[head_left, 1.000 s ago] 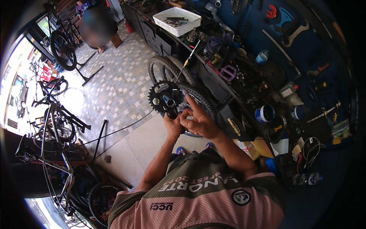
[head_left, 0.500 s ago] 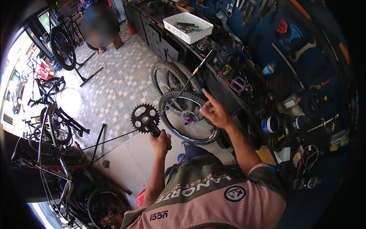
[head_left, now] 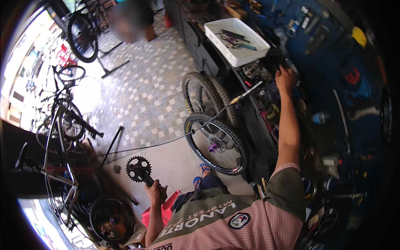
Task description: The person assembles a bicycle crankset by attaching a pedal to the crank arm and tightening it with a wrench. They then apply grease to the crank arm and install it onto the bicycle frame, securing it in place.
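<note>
At the left of the frame stands a slim grey metal bicycle frame (head_left: 61,137). Right of it, in the lower left-centre, the left hand (head_left: 155,192) is clamped round the arm of a black metal crankset with a toothed round chainring (head_left: 142,172), which points up and left over the pale floor. A red plastic stool (head_left: 166,208) sits just beside that hand. At centre, a black-tyred spoked wheel with a purple hub (head_left: 213,147) leans near the bench, a thin grey hose crossing it. In the upper right-centre, below a white perforated plastic basket (head_left: 251,59), the right hand (head_left: 286,79), well apart from the left, reaches over dark bench clutter, fingers bent; whether they grip anything I cannot tell.
</note>
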Motion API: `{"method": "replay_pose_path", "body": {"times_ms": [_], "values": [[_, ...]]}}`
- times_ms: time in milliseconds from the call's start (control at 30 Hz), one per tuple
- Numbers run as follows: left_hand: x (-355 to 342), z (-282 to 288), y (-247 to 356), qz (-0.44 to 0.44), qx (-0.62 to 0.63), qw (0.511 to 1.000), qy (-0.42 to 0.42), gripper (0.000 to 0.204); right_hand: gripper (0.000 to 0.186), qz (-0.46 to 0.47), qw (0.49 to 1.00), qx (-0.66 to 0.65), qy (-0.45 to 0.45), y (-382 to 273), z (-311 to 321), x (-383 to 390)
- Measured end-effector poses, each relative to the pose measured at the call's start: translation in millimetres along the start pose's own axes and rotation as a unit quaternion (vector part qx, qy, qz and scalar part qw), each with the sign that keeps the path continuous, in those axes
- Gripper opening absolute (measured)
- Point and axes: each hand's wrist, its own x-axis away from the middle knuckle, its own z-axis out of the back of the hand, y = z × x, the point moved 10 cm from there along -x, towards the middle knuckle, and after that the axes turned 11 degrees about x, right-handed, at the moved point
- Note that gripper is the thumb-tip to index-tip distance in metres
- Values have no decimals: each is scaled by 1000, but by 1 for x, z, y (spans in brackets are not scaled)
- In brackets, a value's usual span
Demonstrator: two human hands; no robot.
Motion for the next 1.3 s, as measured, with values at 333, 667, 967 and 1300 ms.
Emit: {"method": "replay_pose_path", "body": {"times_ms": [333,667,967,1300], "values": [[23,80,0,22,79,988,127,27,36,-2,927,291,-238,58,-176,-20],[49,100,-10,32,144,976,160,28,29,50,942,270,-190,10,-127,-19],[22,102,7,25,162,978,127,28,75,-182,959,189,-106,42,-58,-72],[-40,192,56,-28,249,966,61,26,53,277,801,-500,-180,-421,180,185]]}}
